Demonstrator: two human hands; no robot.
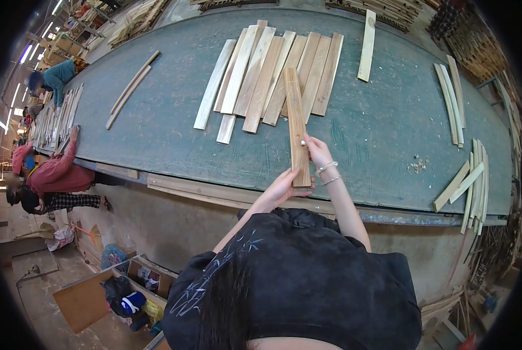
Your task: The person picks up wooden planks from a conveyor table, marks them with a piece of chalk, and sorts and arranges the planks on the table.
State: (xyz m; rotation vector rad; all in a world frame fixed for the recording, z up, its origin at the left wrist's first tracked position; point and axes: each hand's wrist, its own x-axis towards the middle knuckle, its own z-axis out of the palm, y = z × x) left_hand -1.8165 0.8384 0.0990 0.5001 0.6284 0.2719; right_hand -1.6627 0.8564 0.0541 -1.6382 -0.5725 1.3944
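Note:
A long brown wooden slat (296,111) points away from me above the table, its far end overlapping a row of slats. My left hand (283,185) is closed round its near end, with fingertips showing past the right edge. My right hand (318,153), with bracelets at the wrist, is closed at the slat's right edge partway along. A small white spot shows at its fingertips; I cannot make out what it is. Just beyond lie several pale and brown slats (267,70) side by side, their ends uneven.
The green table (173,111) carries two narrow strips (134,87) at left, a lone slat (366,46) farther back, and slat piles (476,186) at right. Wood chips (417,165) are scattered there. Co-workers (56,169) stand at the left end. An open box (138,280) sits below.

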